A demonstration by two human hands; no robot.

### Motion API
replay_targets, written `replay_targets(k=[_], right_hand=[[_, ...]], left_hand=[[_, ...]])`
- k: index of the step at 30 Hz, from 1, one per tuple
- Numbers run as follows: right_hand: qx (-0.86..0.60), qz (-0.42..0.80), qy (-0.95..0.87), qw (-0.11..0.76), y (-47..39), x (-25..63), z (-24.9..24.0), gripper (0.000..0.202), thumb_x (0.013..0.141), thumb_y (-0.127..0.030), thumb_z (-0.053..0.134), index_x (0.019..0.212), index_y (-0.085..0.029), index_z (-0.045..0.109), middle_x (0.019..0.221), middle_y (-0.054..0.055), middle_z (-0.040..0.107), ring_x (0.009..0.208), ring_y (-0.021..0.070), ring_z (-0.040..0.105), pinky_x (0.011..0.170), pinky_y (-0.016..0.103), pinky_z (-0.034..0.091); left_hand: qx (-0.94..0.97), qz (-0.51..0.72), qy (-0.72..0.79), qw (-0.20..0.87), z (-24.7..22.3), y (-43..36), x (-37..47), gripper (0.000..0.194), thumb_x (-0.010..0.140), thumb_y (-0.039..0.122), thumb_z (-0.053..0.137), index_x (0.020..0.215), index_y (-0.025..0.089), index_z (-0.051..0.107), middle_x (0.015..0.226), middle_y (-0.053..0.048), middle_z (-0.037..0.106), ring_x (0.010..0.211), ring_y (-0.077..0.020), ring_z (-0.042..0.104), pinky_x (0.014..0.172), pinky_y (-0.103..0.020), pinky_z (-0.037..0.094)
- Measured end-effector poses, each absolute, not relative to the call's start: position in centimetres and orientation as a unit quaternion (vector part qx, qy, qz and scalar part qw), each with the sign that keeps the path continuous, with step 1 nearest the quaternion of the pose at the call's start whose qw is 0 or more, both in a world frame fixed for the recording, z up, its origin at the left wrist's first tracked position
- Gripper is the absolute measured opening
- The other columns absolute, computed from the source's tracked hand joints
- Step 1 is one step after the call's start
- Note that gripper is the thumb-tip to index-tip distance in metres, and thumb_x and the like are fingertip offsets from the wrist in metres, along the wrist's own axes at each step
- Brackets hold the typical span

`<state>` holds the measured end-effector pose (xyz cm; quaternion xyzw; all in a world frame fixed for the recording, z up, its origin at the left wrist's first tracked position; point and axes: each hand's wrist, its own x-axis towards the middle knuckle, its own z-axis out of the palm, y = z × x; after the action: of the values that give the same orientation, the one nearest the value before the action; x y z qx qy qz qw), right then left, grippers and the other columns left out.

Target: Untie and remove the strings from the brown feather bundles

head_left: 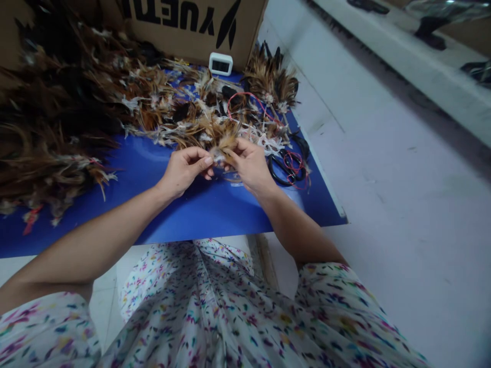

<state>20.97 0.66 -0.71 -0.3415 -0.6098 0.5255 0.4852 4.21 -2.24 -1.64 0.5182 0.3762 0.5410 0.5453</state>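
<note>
A small bunch of brown feathers (227, 145) with a pale, fluffy base is held between my two hands above the blue table. My left hand (184, 168) pinches the pale base between thumb and fingertips. From the other side, my right hand (249, 161) is closed on the feathered part, its fingertips partly hidden. Just beyond my hands lie loose brown feathers (192, 130) in a spread heap. White quill ends (266, 140) show to the right, with a red thread (249, 94) looping over the heap. Black-handled scissors (282, 174) rest beside my right hand, tangled with red thread.
Large piles of dark brown feathers (49, 133) cover the table's left side. A cardboard box (172, 36) stands at the back, behind a small white digital clock (221, 64). Feather bunches (272, 76) lie at back right. A pale wall (383, 168) borders the blue table (215, 220).
</note>
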Motion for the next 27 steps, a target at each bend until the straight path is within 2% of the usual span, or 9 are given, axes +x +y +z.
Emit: replay_targets(k=[10,20,27], right_hand=[[-0.345,0.448,-0.657,0.498,0.6,21.1,-1.0,0.043,0.076,-0.059,0.077,0.071,-0.021,0.058,0.067,-0.003,0.057,0.061,0.0092,0.053,0.057,0.024,0.048],[-0.355,0.409,-0.682,0.491,0.4,20.9,-1.1,0.049,0.074,-0.066,0.075,0.070,-0.021,0.059,0.070,-0.001,0.061,0.068,0.0125,0.056,0.067,0.029,0.052],[-0.343,0.401,-0.705,0.473,1.3,22.8,0.0,0.042,0.080,-0.061,0.072,0.080,-0.020,0.067,0.073,-0.001,0.063,0.066,0.0116,0.055,0.065,0.027,0.049]], left_hand=[[0.530,0.527,0.383,0.543,-1.6,-2.2,4.2,0.047,0.063,0.056,0.088,0.068,0.014,0.067,0.055,-0.002,0.065,0.047,-0.0099,0.060,0.050,-0.020,0.052],[0.524,0.537,0.374,0.545,-1.8,-2.0,4.1,0.047,0.062,0.055,0.089,0.066,0.015,0.066,0.055,-0.001,0.064,0.046,-0.0089,0.059,0.049,-0.020,0.052],[0.514,0.546,0.371,0.547,-1.6,-2.0,4.1,0.045,0.062,0.053,0.090,0.070,0.015,0.067,0.057,-0.001,0.065,0.047,-0.0087,0.058,0.049,-0.020,0.050]])
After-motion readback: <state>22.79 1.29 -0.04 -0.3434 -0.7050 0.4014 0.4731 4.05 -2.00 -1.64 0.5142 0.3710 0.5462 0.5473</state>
